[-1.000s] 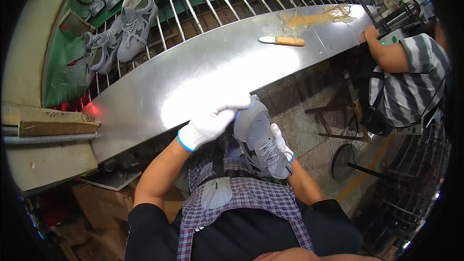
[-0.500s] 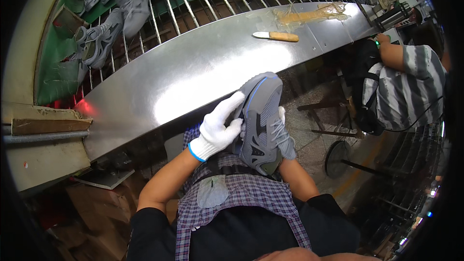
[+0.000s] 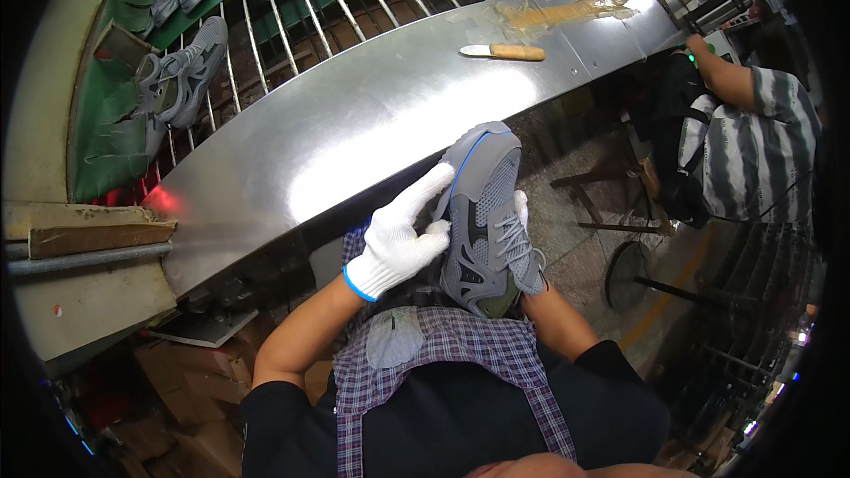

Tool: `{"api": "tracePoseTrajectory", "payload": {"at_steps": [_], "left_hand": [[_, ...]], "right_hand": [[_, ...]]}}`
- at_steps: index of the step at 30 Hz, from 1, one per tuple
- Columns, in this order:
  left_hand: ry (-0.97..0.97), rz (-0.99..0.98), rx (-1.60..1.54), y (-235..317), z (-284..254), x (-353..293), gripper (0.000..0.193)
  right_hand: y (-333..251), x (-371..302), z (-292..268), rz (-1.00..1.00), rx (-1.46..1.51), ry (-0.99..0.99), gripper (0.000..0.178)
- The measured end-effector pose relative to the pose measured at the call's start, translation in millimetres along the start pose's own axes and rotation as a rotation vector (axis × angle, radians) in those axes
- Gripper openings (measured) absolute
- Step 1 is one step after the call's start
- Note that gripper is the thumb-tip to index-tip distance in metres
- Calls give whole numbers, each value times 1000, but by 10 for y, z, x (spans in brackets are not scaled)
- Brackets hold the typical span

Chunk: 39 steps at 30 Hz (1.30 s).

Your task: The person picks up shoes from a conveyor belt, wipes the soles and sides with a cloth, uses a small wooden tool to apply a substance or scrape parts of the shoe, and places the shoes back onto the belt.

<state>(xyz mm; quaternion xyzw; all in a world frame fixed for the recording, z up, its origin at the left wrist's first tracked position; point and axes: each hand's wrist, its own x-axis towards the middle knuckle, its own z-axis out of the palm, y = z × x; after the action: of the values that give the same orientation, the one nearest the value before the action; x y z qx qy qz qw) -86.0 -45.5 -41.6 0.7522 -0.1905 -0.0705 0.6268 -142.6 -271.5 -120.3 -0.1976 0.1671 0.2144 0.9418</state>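
Note:
A grey lace-up sneaker (image 3: 475, 235) with a blue line along its toe is held up in front of my apron, toe pointing away from me. My left hand (image 3: 397, 241), in a white knit glove with a blue cuff, grips it from the left, fingers and thumb against the sole side. On the other side my right hand (image 3: 521, 205) holds the sneaker; only a bit of white glove shows past the laces, and most of its fingers are hidden. Beyond the sneaker, a knife (image 3: 506, 52) with a wooden handle lies on the metal table (image 3: 372, 115).
Metal roller bars (image 3: 331, 2) run behind the table. Grey shoes (image 3: 190, 71) rest on them at the far left, beside a torn green sheet (image 3: 97, 137). At the right sits a person in a striped shirt (image 3: 753, 146), near a round stool (image 3: 627, 274).
Another person's gloved hand and the grey shoe it held at the upper left are gone from view. My hands keep their hold on the sneaker, which has turned slightly.

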Motion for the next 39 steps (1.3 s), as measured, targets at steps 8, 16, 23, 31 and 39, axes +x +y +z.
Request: {"api": "tracePoseTrajectory", "payload": {"at_steps": [8,16,23,31,39], "left_hand": [[-41,-16,15,46,61,37,75],[6,117,106,-182,241,-135,66],[-83,236,253,-29,-72,-235,43],[-170,-221,-428,411,-833,893,52],[-513,-260,-562,351,-1074,851,58]], "right_hand": [[20,-46,92,-40,41,161,97],[46,-138,359,-98,-3,304,92],[-60,-45,518,-28,-85,348,98],[223,574,509,59,-46,83,84],[572,607,361,248,-84,-46,83]]}}
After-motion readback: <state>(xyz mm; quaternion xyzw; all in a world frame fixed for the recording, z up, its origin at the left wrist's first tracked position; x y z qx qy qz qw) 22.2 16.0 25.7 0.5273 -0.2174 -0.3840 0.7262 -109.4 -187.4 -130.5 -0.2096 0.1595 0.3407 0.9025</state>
